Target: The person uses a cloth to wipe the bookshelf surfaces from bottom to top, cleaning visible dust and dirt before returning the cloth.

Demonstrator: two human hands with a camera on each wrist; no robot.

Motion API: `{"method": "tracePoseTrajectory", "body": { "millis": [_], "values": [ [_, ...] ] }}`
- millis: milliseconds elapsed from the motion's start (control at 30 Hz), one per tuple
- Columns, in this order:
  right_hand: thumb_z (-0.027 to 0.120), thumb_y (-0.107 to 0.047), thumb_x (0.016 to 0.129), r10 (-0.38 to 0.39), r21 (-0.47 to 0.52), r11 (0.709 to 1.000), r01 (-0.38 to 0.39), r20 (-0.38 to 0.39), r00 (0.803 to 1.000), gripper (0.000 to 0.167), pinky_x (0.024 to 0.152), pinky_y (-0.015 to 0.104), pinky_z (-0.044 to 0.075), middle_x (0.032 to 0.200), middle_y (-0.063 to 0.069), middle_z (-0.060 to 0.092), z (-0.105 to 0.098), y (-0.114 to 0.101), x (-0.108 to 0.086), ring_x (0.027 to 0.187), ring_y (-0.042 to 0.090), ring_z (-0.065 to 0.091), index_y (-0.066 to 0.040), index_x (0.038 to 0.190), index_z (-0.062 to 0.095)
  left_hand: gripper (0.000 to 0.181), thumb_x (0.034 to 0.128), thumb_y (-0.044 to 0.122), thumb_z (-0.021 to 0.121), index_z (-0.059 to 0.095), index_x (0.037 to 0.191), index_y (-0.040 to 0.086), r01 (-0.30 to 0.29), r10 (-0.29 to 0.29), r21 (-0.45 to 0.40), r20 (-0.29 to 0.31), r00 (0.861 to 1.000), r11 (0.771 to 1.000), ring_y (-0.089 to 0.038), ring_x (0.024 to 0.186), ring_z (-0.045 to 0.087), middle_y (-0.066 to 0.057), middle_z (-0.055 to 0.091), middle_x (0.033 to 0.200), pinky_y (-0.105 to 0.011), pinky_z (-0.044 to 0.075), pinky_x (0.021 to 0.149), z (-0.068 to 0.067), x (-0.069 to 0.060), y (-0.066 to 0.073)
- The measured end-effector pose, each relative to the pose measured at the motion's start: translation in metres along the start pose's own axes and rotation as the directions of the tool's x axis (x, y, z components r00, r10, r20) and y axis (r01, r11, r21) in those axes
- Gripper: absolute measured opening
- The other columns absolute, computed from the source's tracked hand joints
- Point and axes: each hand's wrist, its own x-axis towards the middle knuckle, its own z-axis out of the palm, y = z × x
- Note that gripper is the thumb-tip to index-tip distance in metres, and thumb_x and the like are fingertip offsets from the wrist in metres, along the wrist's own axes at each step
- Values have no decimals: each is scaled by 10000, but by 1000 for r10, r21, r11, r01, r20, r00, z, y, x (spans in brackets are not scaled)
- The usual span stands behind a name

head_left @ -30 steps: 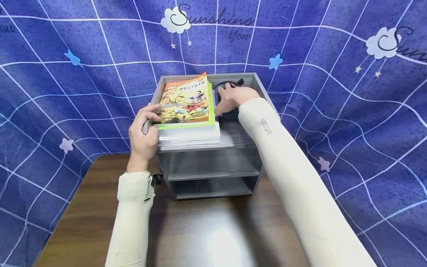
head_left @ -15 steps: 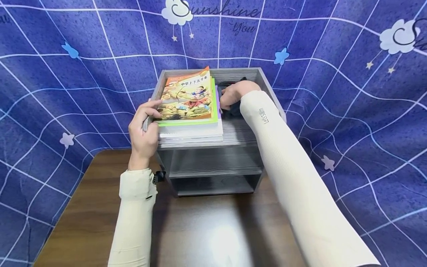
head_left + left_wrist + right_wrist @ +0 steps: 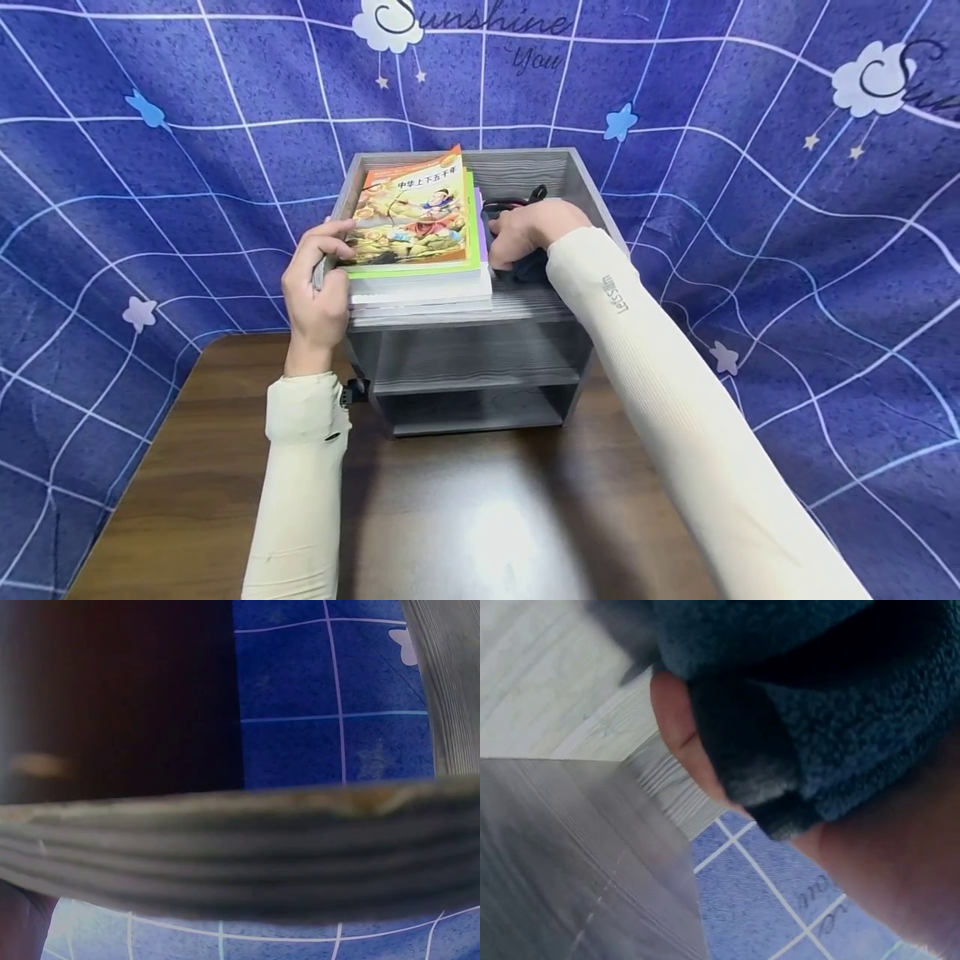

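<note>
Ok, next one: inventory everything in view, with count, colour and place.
backdrop: count unclear, blue patterned, behind and around
table: one, brown, foreground
shelf unit: one, grey, on the table
books: several, yellow-orange top cover, stacked left in shelf unit's top
fleecy item: one, dark blue, right of the books
device: one, black, at left wrist
sleeves: two, cream, one per forearm
left hand: one, bare, gripping shelf unit's left wall
right hand: one, bare, holding the fleecy item
</note>
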Motion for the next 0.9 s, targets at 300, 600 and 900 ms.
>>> {"method": "tracePoseTrajectory", "body": {
  "millis": [300,600,900],
  "values": [
    [513,-301,877,-68,-64,996,61,-120,990,833,1187,498,159,1655,187,155,33,-7,-19,1502,374,164,-53,1610,202,219,687,-77,385,548,778,-192,18,-19,-19,-25,1000,1000,-440,1077,608,-386,634,1063,-437,338,1129,2,-1,0],
    [558,-346,895,-37,38,998,51,-306,951,790,1135,589,233,1655,179,164,70,-20,-43,1498,416,103,-40,1561,265,239,687,-58,380,545,777,-206,2,-3,-24,-37,999,1000,-444,1071,607,-410,627,1052,-442,344,1125,1,0,1],
    [756,-454,812,-4,-74,997,-33,-452,892,984,1015,675,331,1637,231,175,100,-26,-45,1447,508,175,-55,1566,266,241,688,-61,378,539,787,-210,14,-15,-23,-24,1000,1000,-508,1092,576,-397,632,1069,-487,334,1123,1,-1,1]
  ]
}}
